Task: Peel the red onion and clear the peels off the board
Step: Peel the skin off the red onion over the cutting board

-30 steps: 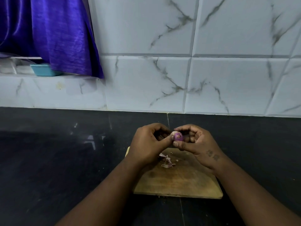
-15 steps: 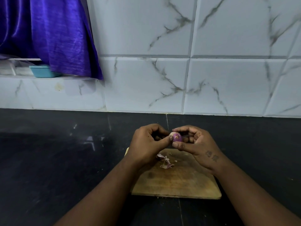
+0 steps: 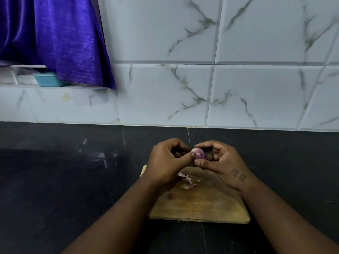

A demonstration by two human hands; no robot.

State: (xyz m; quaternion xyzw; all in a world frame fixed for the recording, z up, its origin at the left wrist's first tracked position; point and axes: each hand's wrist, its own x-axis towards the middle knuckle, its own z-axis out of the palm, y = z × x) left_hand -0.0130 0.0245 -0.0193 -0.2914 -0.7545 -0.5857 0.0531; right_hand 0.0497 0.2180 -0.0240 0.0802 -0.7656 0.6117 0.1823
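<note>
Over the board [image 3: 201,204], basically same as before: left hand [image 3: 167,162] and right hand [image 3: 225,165] both pinching the onion [image 3: 199,154], peels [image 3: 187,182] haven't moved.

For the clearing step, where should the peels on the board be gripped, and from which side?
Likely pinch the peels at their curled, lifted edges, from above: they lie in a thin loose heap on the board, just below the left hand, which is nearest but grips the onion.

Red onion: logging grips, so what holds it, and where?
The right hand pinches the red onion top and bottom; the left hand grips its left side.
</note>
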